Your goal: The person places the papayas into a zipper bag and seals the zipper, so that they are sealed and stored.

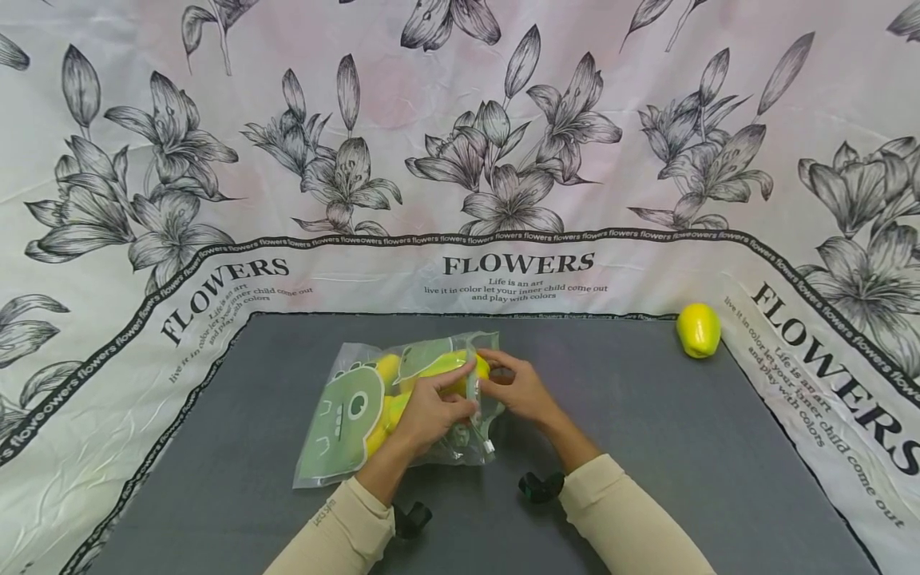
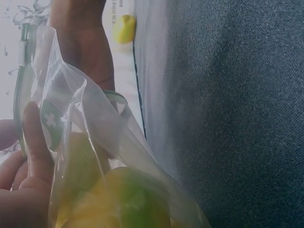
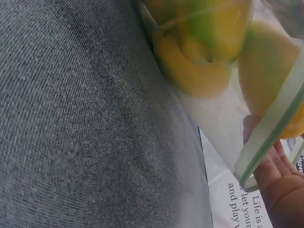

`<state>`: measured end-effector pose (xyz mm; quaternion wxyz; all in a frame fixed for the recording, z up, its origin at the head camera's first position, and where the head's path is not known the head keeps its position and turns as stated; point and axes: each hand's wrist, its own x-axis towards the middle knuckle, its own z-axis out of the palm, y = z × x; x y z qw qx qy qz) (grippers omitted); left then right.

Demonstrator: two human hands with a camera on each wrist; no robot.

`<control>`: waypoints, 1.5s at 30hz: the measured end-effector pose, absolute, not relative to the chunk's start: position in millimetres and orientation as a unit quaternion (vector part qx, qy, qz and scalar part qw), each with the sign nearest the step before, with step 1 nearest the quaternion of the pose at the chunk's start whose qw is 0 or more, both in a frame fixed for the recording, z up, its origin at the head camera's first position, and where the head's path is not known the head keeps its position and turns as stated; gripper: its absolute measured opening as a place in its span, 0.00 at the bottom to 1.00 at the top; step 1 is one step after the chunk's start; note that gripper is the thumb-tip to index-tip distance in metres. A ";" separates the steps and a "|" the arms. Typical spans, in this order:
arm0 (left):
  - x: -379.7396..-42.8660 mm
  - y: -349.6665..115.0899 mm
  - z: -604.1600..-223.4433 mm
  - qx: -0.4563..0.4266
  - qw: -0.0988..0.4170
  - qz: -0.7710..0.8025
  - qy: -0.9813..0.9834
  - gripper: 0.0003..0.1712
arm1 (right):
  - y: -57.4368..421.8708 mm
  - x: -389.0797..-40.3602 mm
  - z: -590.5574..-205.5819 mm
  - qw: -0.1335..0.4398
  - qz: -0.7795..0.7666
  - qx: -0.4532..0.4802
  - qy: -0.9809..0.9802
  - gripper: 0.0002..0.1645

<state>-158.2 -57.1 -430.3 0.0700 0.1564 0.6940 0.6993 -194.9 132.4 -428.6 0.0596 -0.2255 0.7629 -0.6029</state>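
Observation:
A clear zip bag (image 1: pixel 338 443) with a green cartoon print lies on the grey table, several yellow-green mangoes (image 3: pixel 197 71) inside. At its mouth, on the right, my left hand (image 1: pixel 431 411) pinches the rim, its index finger stretched along the film. My right hand (image 1: pixel 525 391) holds the end of a mango (image 1: pixel 483 367) at the mouth. In the right wrist view, the bag's green zip strip (image 3: pixel 268 147) crosses in front of that hand, so part of the grip is hidden. A white slider (image 1: pixel 489 446) sits at the strip's near end.
Another yellow mango (image 1: pixel 698 330) stands at the table's back right corner. A white cloth with flower prints (image 1: pixel 525 275) borders the grey table (image 1: pixel 647 447) at the back and sides. Black straps (image 1: pixel 541 487) show by both wrists.

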 end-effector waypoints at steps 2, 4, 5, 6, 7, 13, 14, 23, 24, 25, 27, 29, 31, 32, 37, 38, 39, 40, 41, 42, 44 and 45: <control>-158.6 -57.3 -430.5 0.159 0.072 0.699 0.693 0.37 | 132.5 -193.9 -427.3 0.057 -0.607 -0.234 0.757 0.30; -158.6 -57.5 -429.8 0.161 0.071 0.699 0.693 0.37 | 132.4 -194.7 -428.5 0.053 -0.617 -0.241 0.747 0.29; -158.6 -57.5 -429.4 0.163 0.071 0.697 0.695 0.37 | 131.9 -195.1 -429.0 0.052 -0.622 -0.242 0.743 0.28; -158.7 -57.5 -429.2 0.165 0.071 0.697 0.694 0.37 | 131.3 -195.3 -429.6 0.052 -0.628 -0.241 0.738 0.28; -158.8 -57.4 -429.1 0.165 0.071 0.697 0.695 0.37 | 130.5 -195.6 -430.4 0.053 -0.634 -0.237 0.735 0.27; -158.2 -56.8 -428.2 0.166 0.077 0.695 0.695 0.37 | 123.9 -194.3 -431.5 0.052 -0.644 -0.202 0.736 0.21; -157.9 -56.8 -427.7 0.167 0.079 0.695 0.695 0.37 | 122.7 -193.7 -431.6 0.048 -0.644 -0.199 0.738 0.20; -154.0 -57.8 -418.4 0.178 0.095 0.694 0.691 0.36 | 112.5 -193.1 -435.5 -0.010 -0.618 -0.219 0.755 0.09; -153.9 -57.7 -418.5 0.177 0.095 0.695 0.690 0.36 | 111.7 -195.5 -439.9 -0.014 -0.617 -0.222 0.755 0.09; -154.0 -57.5 -419.2 0.176 0.095 0.697 0.688 0.36 | 111.2 -198.1 -444.8 -0.015 -0.617 -0.222 0.755 0.09; -154.5 -57.0 -421.5 0.174 0.094 0.702 0.684 0.36 | 110.8 -202.8 -454.2 -0.013 -0.620 -0.217 0.754 0.10; -155.0 -56.6 -424.5 0.173 0.092 0.708 0.678 0.36 | 110.8 -207.4 -463.1 -0.004 -0.627 -0.209 0.750 0.12; -155.2 -56.4 -426.7 0.174 0.088 0.713 0.674 0.36 | 111.5 -208.6 -465.9 0.006 -0.633 -0.208 0.746 0.12; -155.2 -56.3 -427.4 0.175 0.085 0.714 0.672 0.36 | 111.6 -208.8 -466.6 0.005 -0.634 -0.212 0.744 0.12; -155.3 -55.9 -429.1 0.179 0.080 0.719 0.666 0.36 | 110.7 -210.1 -469.5 -0.013 -0.621 -0.237 0.747 0.08; -155.5 -55.8 -429.3 0.178 0.081 0.720 0.666 0.36 | 110.2 -210.4 -469.7 -0.013 -0.618 -0.240 0.748 0.07; -155.6 -55.7 -429.5 0.178 0.081 0.721 0.665 0.36 | 109.8 -210.7 -469.9 -0.011 -0.616 -0.242 0.750 0.05; -155.7 -55.7 -429.8 0.177 0.082 0.722 0.664 0.36 | 109.2 -210.8 -469.4 -0.005 -0.614 -0.244 0.750 0.04; -155.6 -55.8 -429.4 0.177 0.083 0.723 0.663 0.36 | 108.7 -210.9 -468.8 0.002 -0.612 -0.246 0.751 0.03; -155.5 -56.0 -429.3 0.177 0.082 0.724 0.662 0.36 | 108.2 -211.0 -468.0 0.010 -0.610 -0.247 0.753 0.03; -155.7 -56.2 -429.1 0.177 0.079 0.726 0.660 0.36 | 107.5 -210.8 -465.0 0.029 -0.607 -0.244 0.756 0.05; -155.7 -56.4 -428.8 0.177 0.078 0.728 0.658 0.36 | 107.5 -210.5 -463.4 0.035 -0.604 -0.247 0.757 0.06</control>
